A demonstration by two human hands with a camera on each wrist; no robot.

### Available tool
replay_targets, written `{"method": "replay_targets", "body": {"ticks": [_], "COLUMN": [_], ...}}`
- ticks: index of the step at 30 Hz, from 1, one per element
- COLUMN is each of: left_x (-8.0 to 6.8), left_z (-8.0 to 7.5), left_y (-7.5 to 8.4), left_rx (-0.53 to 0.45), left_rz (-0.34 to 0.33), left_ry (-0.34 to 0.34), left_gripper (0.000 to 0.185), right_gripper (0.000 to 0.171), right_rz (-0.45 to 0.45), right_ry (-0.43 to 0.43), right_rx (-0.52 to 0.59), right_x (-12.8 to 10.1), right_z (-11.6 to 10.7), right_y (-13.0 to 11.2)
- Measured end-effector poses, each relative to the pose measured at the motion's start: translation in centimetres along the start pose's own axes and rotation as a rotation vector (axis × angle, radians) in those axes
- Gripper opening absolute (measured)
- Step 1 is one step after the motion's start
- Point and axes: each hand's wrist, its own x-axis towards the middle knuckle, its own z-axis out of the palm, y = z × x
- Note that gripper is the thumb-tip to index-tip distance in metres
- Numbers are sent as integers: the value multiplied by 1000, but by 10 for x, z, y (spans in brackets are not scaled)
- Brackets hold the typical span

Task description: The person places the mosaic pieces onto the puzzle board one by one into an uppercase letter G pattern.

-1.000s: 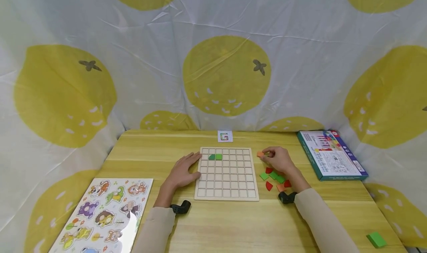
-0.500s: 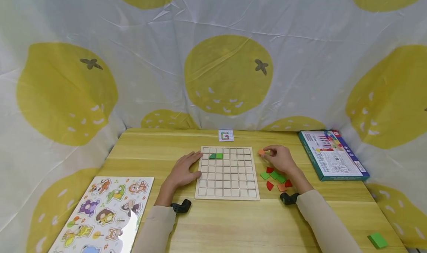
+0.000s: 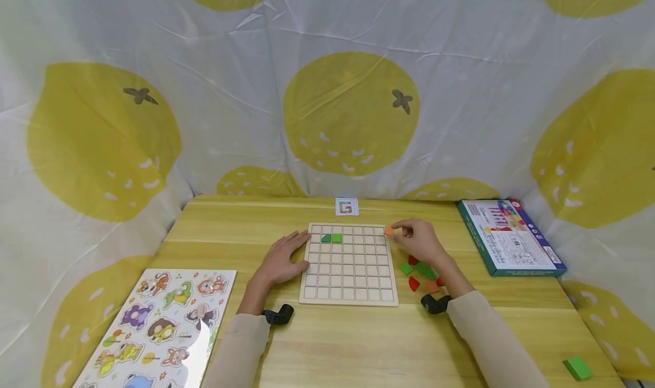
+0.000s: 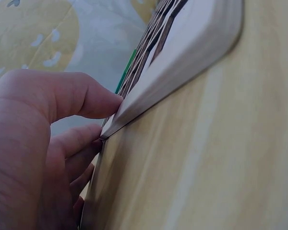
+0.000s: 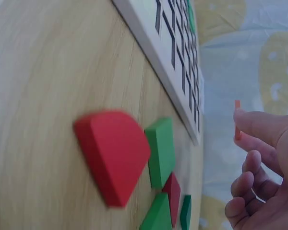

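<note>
A wooden grid board (image 3: 348,263) lies mid-table. In its second row sit a dark green quarter-round tile (image 3: 326,239) and a light green square tile (image 3: 336,238). My left hand (image 3: 280,261) rests at the board's left edge, fingers extended; its thumb (image 4: 93,98) touches the side in the left wrist view. My right hand (image 3: 421,241) pinches an orange tile (image 3: 389,230) between thumb and forefinger, over the board's top right corner. The right wrist view shows this orange tile (image 5: 237,120) edge-on, raised above the table.
Right of the board lie loose tiles, among them a red quarter-round tile (image 3: 414,284) and a green square tile (image 3: 406,268). A pattern card (image 3: 347,206) lies behind the board. An animal puzzle (image 3: 164,325), a game box (image 3: 510,237) and a green block (image 3: 578,368) lie around.
My right hand has moved left with the orange tile, from beside the board to its top right corner. The left hand stays at the board's edge.
</note>
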Motion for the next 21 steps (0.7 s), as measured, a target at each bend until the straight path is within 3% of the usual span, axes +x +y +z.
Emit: {"method": "replay_targets", "body": {"ticks": [6, 21], "left_x": [0, 0], "left_z": [2, 1], "left_y": [-1, 0], "left_rx": [6, -4], "left_rz": [1, 1], "left_ry": [-1, 7], "left_gripper": [77, 76], "right_gripper": [30, 28], "right_rz": [-35, -5], "right_ry": [-17, -106], "right_rx": [-10, 25], "right_x": [6, 24], "right_z": [14, 53], "right_y": [-7, -33]}}
